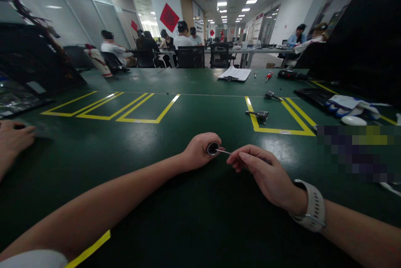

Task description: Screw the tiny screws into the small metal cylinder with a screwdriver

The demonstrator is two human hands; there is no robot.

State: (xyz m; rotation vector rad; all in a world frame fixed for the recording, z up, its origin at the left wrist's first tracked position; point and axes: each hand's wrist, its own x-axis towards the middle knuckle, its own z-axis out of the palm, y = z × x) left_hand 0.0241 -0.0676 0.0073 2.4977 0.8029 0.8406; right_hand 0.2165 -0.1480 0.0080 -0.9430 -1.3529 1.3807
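Observation:
My left hand (201,151) is wrapped round a dark cylindrical part (213,148) with a shiny metal rim, its open end turned toward my right side. A thin metal shaft (224,151) runs from that opening to my right hand (255,168), whose fingers pinch its other end; any handle is hidden by the palm. Beyond my hands, one metal part with a rod (258,114) lies inside a yellow tape outline (282,132) on the green table (140,201). A similar metal part (273,95) rests farther back, at the outline's open side.
Another person's hand (14,140) is at the left edge. Toward the back are a clipboard with papers (234,73), a red screwdriver (269,76) and a black case (292,75). White-and-blue gloves (354,106) and a white mouse (354,121) lie at right. Several people sit beyond the table.

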